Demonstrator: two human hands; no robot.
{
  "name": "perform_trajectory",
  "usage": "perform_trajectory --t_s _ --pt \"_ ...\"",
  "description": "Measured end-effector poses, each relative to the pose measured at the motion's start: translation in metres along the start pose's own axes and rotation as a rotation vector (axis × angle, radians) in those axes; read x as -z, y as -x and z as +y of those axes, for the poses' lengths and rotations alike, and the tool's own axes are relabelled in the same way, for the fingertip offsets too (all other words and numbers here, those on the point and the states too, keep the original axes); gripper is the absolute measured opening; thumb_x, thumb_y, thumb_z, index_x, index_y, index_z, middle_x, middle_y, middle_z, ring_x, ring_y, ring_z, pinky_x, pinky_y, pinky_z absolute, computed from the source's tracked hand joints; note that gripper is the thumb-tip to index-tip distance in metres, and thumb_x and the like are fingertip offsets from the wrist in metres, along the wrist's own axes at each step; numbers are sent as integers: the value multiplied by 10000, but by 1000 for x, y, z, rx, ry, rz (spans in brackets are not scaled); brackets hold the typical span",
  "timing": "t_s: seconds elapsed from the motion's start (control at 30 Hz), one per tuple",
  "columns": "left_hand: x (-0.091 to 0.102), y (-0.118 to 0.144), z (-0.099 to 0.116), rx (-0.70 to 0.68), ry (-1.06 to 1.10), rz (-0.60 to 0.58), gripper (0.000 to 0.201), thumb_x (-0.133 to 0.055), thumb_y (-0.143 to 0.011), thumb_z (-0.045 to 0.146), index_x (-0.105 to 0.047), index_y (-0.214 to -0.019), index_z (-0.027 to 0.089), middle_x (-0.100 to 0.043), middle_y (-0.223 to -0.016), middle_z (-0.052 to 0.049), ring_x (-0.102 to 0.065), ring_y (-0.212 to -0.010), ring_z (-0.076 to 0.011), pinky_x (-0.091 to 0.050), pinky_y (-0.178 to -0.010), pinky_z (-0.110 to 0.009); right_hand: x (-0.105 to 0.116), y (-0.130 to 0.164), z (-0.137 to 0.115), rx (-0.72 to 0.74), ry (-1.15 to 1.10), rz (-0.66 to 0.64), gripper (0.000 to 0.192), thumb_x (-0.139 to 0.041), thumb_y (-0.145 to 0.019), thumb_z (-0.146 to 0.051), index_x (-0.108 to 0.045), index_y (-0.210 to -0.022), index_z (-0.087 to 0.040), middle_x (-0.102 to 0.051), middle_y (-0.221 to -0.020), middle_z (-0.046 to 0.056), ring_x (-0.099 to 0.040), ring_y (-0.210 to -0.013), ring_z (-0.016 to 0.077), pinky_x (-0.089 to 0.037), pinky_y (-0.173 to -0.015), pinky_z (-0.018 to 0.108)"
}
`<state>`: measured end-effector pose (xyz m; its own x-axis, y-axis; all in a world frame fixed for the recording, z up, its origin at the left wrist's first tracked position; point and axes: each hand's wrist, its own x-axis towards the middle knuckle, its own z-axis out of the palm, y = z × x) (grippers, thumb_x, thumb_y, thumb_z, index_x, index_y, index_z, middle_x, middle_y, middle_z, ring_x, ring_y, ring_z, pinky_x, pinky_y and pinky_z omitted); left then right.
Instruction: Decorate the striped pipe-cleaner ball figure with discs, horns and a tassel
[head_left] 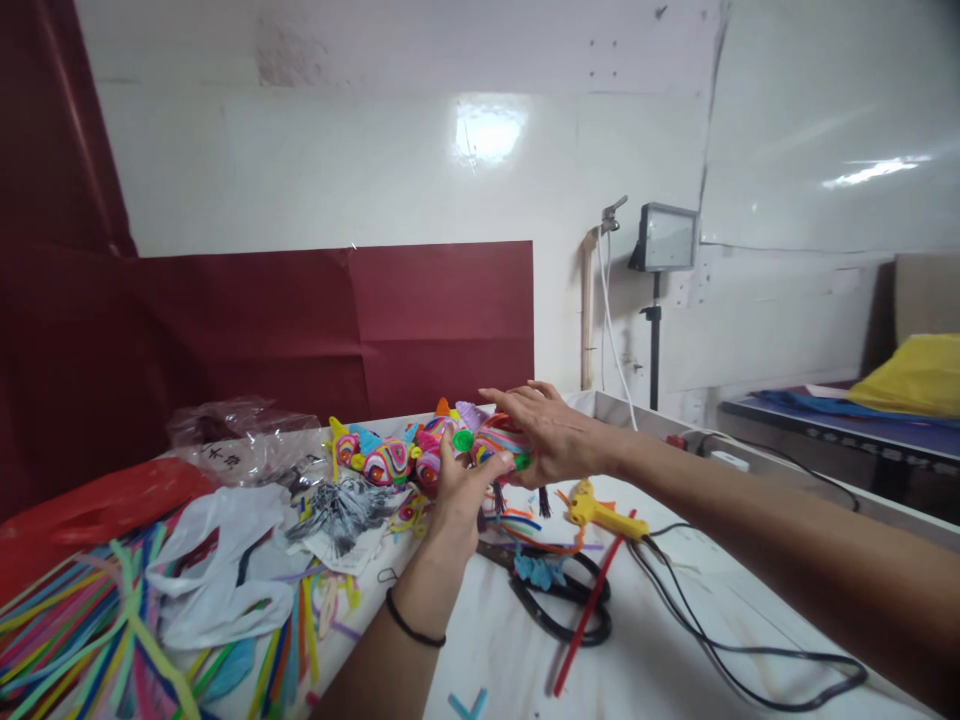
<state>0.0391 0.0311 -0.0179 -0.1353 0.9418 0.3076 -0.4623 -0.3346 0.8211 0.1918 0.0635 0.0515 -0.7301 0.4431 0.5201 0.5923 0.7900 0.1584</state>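
At the back of the table, both hands close around a multicoloured pipe-cleaner figure (501, 436) with bright green round parts and dark tassels below it. My left hand (459, 485) grips its near left side, thumb and fingers partly hiding it. From the right, my right hand (551, 432) bends over its top and right side. Just left of the hands stand similar striped pipe-cleaner figures (388, 460) with blue, yellow and orange points, close together. Below the hands lie black-handled scissors (559, 625), with a blue fuzzy piece (538, 570) on them.
A yellow glue gun (604, 515) with a black cord lies to the right, near a red pipe cleaner (589, 630). At left are pipe-cleaner bundles (82, 630), a white plastic bag (225, 560), a red bag (97, 510) and a black-and-white tassel bunch (345, 512). A lamp (667, 238) stands behind.
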Motion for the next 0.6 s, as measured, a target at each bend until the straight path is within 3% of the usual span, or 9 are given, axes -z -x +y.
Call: perform_trajectory --t_s 0.2,0.43,0.6 --pt "1 -2 1 -6 30 -5 1040 -804 -630 124 -259 -1502 271 -758 -991 -32 -718 -928 -216 -539 -863 -355 4 4 9 -27 -33 -28 1184 -821 -596 -496 -214 -1550 -146 -545 -1360 234 -492 -1248 409 -265 -1070 626" --pt "2 -2 1 -6 -8 7 998 -804 -624 127 -314 -1478 291 -753 -1006 -28 -715 -966 -233 -540 -859 -354 8 2 15 -105 -116 -104 1207 -826 -602 -557 -216 -1558 -142 -547 -1383 221 -427 -1326 404 -248 -1099 597" --pt "3 -2 -1 2 1 -7 1033 -791 -641 124 -249 -1508 275 -755 -972 -26 -718 -910 -213 -537 -856 -346 3 0 17 -106 -135 -131 1218 -838 -585 -541 -215 -1563 -169 -574 -1372 195 -434 -1327 398 -244 -1104 588"
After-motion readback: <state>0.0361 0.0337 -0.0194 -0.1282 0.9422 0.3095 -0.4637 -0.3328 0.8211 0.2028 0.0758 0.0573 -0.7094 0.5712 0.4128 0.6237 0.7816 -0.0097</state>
